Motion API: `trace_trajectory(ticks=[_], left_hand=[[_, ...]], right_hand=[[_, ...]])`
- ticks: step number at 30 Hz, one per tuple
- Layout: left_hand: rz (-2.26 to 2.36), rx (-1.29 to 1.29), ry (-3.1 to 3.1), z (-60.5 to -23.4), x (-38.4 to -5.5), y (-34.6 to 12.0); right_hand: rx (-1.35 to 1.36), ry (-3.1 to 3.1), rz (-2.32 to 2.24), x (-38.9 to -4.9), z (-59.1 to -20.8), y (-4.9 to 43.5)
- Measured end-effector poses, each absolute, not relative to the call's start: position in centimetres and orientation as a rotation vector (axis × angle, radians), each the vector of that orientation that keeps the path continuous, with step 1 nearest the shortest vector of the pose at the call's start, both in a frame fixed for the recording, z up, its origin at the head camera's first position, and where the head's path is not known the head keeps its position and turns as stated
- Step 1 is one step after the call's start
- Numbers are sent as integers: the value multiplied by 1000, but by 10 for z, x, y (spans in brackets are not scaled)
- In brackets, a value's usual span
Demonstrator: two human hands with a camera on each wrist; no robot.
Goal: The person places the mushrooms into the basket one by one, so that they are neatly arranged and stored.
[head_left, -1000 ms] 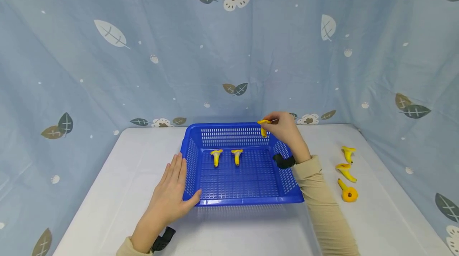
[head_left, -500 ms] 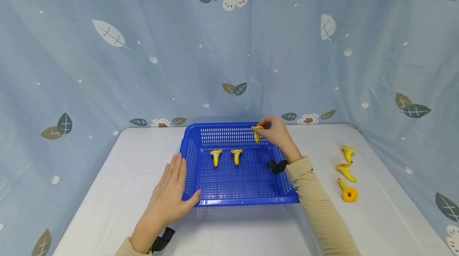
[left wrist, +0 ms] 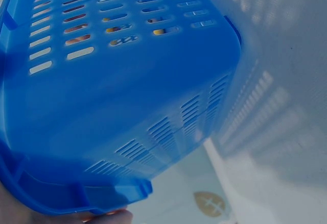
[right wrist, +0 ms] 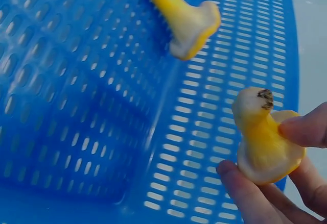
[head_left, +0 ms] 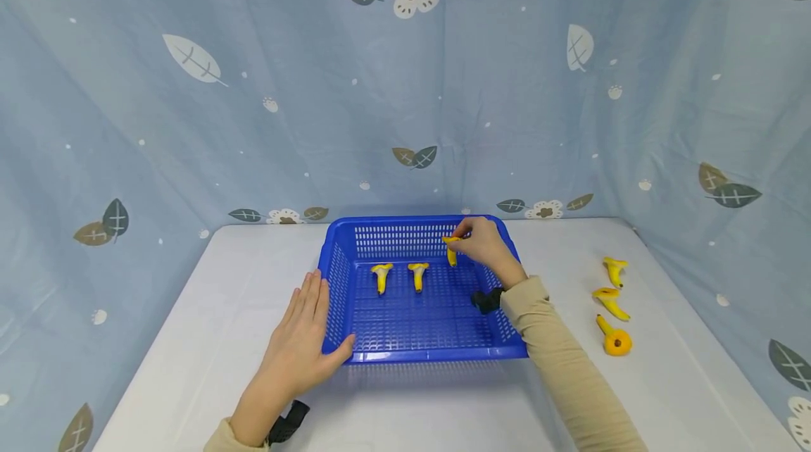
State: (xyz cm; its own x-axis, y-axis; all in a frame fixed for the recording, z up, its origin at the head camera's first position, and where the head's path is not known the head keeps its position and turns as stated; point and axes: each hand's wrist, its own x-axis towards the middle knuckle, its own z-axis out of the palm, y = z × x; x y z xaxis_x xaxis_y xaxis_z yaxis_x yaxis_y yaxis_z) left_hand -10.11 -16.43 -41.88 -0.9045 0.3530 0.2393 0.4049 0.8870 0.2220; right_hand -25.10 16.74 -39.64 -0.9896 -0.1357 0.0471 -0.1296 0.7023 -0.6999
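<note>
My right hand [head_left: 484,243] pinches a yellow mushroom [head_left: 452,256] by its cap, inside the far right part of a blue plastic basket [head_left: 431,353]. In the right wrist view, thumb and fingers hold this mushroom [right wrist: 265,150] with its dark-tipped stem end facing the camera. Two more yellow mushrooms, a left one [head_left: 381,277] and a middle one [head_left: 418,277], lie side by side on the basket floor with caps toward the back. My left hand [head_left: 298,343] rests against the basket's left side, fingers straight, thumb at the front rim. The left wrist view mostly shows the basket's outer wall [left wrist: 122,91].
On the white table [head_left: 412,410], right of the basket, lie three yellow mushrooms in a column: an upper one [head_left: 614,272], a middle one [head_left: 612,305] and a lower one [head_left: 617,341]. A blue patterned curtain [head_left: 355,114] hangs behind and along the sides.
My right hand has moved left and lower into the basket, carrying the pinched mushroom down toward the floor. The left hand and the other mushrooms stay where they were.
</note>
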Motion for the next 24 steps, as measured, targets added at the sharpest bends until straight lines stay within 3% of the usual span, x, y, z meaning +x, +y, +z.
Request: trace_trajectory(ticks=[24], left_hand=[[-397,-572,-2853,-419,-102,-164]], right_hand=[[-241,2831,-810,-253,-417,156]])
